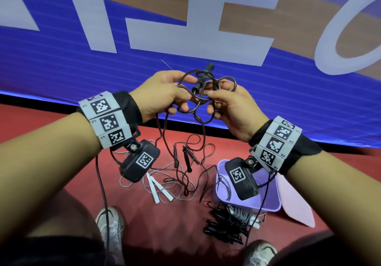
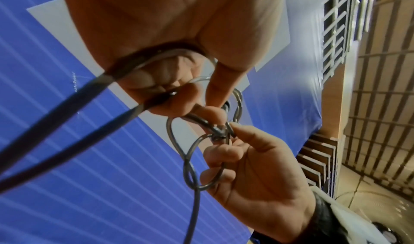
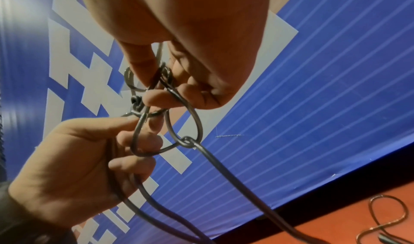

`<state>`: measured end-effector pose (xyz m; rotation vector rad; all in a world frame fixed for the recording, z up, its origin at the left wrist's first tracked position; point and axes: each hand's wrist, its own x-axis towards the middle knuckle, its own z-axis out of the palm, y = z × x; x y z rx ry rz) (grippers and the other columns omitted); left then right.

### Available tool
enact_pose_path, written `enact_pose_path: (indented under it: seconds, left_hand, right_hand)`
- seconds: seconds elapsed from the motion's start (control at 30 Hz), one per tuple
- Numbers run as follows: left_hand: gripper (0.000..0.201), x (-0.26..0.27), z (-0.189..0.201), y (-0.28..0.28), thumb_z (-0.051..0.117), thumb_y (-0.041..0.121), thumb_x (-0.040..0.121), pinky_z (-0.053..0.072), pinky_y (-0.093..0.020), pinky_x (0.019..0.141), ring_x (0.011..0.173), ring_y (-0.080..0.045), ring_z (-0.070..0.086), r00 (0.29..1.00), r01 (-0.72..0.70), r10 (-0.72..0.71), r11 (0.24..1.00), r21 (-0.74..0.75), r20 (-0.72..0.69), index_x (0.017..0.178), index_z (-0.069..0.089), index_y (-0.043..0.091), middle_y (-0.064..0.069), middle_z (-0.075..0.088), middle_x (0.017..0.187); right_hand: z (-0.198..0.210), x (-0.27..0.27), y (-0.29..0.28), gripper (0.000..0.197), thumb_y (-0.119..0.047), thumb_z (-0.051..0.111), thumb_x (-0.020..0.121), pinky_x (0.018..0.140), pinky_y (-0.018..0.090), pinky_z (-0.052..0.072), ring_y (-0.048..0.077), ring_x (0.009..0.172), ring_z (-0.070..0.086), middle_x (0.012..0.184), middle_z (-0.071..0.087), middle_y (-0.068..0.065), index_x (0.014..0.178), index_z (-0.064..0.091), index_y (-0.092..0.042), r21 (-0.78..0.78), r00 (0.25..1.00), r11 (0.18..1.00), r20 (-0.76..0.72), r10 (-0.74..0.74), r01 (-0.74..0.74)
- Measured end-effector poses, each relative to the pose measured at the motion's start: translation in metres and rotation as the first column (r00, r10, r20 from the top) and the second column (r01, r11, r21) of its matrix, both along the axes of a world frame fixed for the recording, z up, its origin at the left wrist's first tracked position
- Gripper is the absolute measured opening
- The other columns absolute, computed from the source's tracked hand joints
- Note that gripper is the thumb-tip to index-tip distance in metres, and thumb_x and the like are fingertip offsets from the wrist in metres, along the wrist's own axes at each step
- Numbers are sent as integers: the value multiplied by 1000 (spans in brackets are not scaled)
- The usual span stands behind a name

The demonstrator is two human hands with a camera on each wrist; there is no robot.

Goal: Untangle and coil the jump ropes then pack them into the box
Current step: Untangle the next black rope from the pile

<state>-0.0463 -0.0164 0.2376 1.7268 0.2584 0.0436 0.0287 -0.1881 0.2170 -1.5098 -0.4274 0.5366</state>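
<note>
A dark jump rope (image 1: 186, 112) is tangled into several loops at chest height, with one black handle (image 1: 203, 78) poking up through them. My left hand (image 1: 188, 89) pinches the loops from the left and my right hand (image 1: 214, 96) pinches them from the right, fingertips nearly meeting. In the left wrist view the left hand (image 2: 201, 104) grips two strands, and the right hand (image 2: 232, 130) pinches the knot (image 2: 218, 132). The right wrist view shows the right hand (image 3: 156, 88) pinching a loop above a small knot (image 3: 136, 102). Strands hang down to the floor.
On the red floor below lie loose black handles (image 1: 186, 159), a white rope with white handles (image 1: 158, 189), an open purple box (image 1: 270, 206) with a pink lid (image 1: 296, 203) beside it, and coiled black ropes (image 1: 224, 224). My shoes (image 1: 110, 222) stand near.
</note>
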Motion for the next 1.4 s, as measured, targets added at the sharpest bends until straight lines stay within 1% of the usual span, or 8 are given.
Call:
enact_pose_path:
  seconds: [0.13, 0.27, 0.4, 0.6, 0.77, 1.0, 1.23, 1.4]
  left_hand:
    - [40, -2, -1, 3, 58, -8, 89, 38, -24, 45, 58, -17, 61, 999, 42, -44, 998, 53, 32, 122, 59, 14, -1, 63, 72]
    - [41, -4, -2, 9, 70, 1, 87, 45, -32, 53, 59, -18, 60, 984, 100, -136, 956, 277, 113, 117, 61, 28, -2, 60, 94]
    - [42, -3, -3, 14, 71, 1, 86, 52, -37, 58, 61, -15, 64, 981, 143, -180, 927, 347, 76, 119, 62, 26, 1, 61, 104]
    - [40, -2, -3, 13, 63, -1, 90, 55, -30, 50, 83, -26, 74, 968, 221, -249, 915, 336, 42, 126, 57, 17, 3, 58, 130]
    - [16, 1, -8, 19, 70, 15, 90, 53, -31, 49, 62, -20, 71, 982, 162, -187, 852, 498, 0, 97, 58, 7, -5, 69, 91]
    - [22, 2, -12, 14, 75, 28, 86, 44, -21, 46, 49, -15, 68, 997, -38, -11, 815, 579, 80, 86, 59, 13, -6, 68, 78]
    - [20, 1, -11, -3, 74, 24, 87, 40, -20, 38, 44, -17, 64, 994, -80, 44, 901, 426, 95, 85, 57, 14, -4, 62, 64]
    - [17, 1, -7, 5, 73, 8, 86, 29, -20, 42, 38, -12, 42, 998, -52, 57, 976, 209, -19, 90, 57, 13, 6, 54, 57]
  right_hand:
    - [1, 1, 0, 28, -7, 61, 92, 54, 28, 32, 14, 51, 52, 92, 71, 3, 70, 66, -24, 4, 999, 1000, -39, 13, -13]
    - [2, 2, -2, 22, -12, 71, 83, 52, 27, 28, 14, 51, 46, 86, 65, 10, 102, 70, -3, -13, 999, 1000, -34, 3, -4]
    - [2, 0, -3, 20, -11, 74, 81, 50, 26, 29, 15, 53, 47, 85, 55, 17, 100, 72, -5, -21, 998, 998, -31, 62, -63]
    - [1, -2, 0, 21, -4, 65, 82, 51, 25, 31, 13, 52, 51, 91, 73, 7, 101, 70, -7, 6, 995, 997, -58, 83, -82]
    - [-1, 1, 4, 17, 0, 64, 90, 48, 24, 39, 15, 56, 61, 73, 67, 3, 106, 61, -5, -16, 999, 1000, -33, -22, 21]
    - [-13, -16, 8, 84, -41, 91, 64, 91, 28, 49, 17, 111, 51, 127, 37, 3, 119, 31, -21, -227, 919, 920, 314, -240, 318]
    - [-20, -27, 16, 76, -1, 82, 71, 80, 45, 61, 26, 74, 71, 98, 63, 16, 123, 28, -16, -41, 958, 957, 1, -287, 287]
    - [-16, -11, 5, 60, 12, 71, 74, 56, 25, 53, 19, 64, 63, 92, 61, 10, 110, 34, -18, -59, 939, 938, 68, -337, 341]
